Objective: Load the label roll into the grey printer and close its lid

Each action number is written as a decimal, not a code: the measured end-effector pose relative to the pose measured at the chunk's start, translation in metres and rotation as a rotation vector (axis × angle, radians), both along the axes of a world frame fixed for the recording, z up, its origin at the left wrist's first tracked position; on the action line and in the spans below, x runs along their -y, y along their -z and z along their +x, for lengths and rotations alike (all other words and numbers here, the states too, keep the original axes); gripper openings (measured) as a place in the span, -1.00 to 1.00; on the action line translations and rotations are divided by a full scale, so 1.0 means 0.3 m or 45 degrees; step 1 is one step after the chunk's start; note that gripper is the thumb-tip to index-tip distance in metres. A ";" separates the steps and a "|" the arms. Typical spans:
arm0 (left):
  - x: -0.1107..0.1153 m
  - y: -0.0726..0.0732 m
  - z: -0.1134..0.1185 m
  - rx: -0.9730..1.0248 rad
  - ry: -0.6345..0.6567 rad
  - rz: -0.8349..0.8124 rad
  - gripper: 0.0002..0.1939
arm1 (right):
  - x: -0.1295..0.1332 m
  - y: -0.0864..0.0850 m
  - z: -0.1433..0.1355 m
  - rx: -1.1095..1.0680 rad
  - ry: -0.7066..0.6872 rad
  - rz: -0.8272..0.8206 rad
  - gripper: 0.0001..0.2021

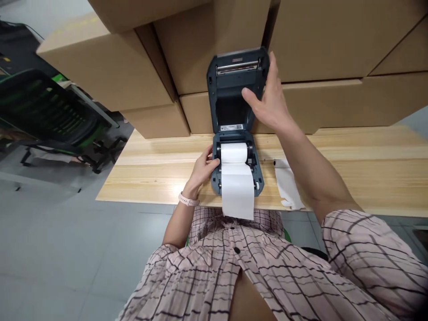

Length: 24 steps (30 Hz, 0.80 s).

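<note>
A dark label printer stands on the wooden table with its lid (234, 91) raised. Inside its base (216, 180) sits a white paper roll (233, 153), and a strip of paper (238, 191) runs from it over the front and past the table edge. My right hand (272, 102) grips the lid's right edge, thumb on the inner side and fingers behind. At the left side of the base, my left hand (202, 169) rests around the housing, some fingertips hidden behind it.
Cardboard boxes (334, 40) are stacked along the back of the wooden table (160, 169). Right of the printer lies a small roll with loose white paper (288, 185). A black office chair (50, 111) stands on the floor at the left.
</note>
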<state>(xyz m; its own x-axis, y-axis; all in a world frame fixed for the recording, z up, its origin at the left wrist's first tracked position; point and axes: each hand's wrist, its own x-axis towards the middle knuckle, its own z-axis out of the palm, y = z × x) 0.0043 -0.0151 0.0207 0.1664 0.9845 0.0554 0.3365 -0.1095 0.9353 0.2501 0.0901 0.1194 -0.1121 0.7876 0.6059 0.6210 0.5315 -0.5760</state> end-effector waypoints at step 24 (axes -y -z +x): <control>-0.017 -0.119 0.019 -0.675 0.056 0.006 -0.31 | 0.199 0.032 -0.054 0.744 -0.695 -0.491 0.04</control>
<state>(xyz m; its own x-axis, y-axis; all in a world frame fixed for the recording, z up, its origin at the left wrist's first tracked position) 0.0100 -0.0099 0.0564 0.2138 0.9760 -0.0427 0.7579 -0.1381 0.6376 0.2338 0.0303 0.1097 -0.7403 0.6712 0.0377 0.5884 0.6740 -0.4466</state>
